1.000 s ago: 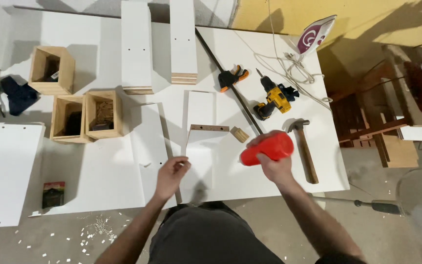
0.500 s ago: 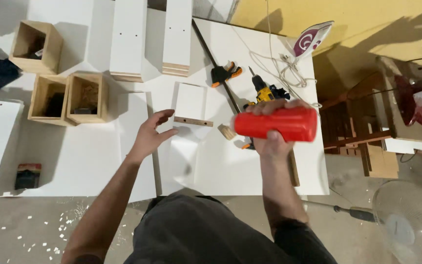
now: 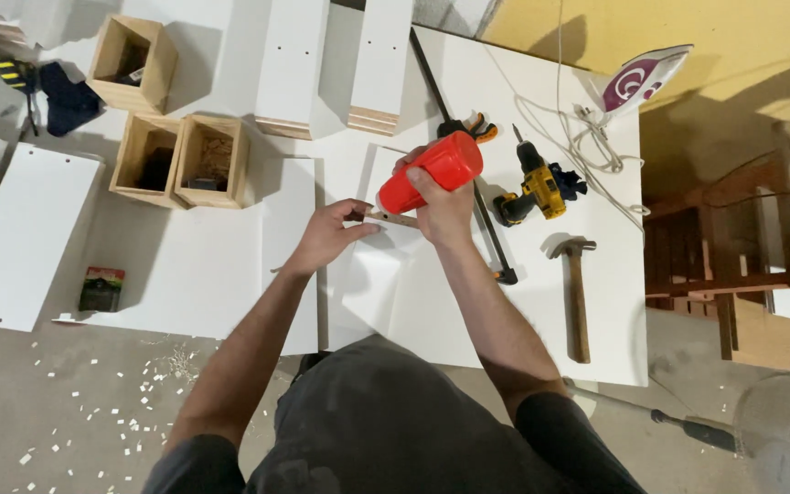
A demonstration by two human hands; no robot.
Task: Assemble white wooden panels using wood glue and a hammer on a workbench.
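Observation:
My right hand (image 3: 443, 207) grips a red plastic bottle (image 3: 432, 171), tipped so that its lower end points down at a small white panel (image 3: 378, 176) with a bare wood edge. My left hand (image 3: 329, 234) rests on the white table beside that panel, its fingertips touching the wood edge strip (image 3: 393, 219). The bottle's tip is hidden between my two hands.
A long bar clamp (image 3: 468, 155), a yellow cordless drill (image 3: 532, 190) and a hammer (image 3: 578, 293) lie right of my hands. Three open wooden boxes (image 3: 180, 160) stand at the left, long white boards (image 3: 336, 59) at the back, a clothes iron (image 3: 637, 78) at the far right corner.
The bottle has swung from level to tipped down over the small panel. My left hand has closed in onto the panel's wood edge, and the view has moved nearer.

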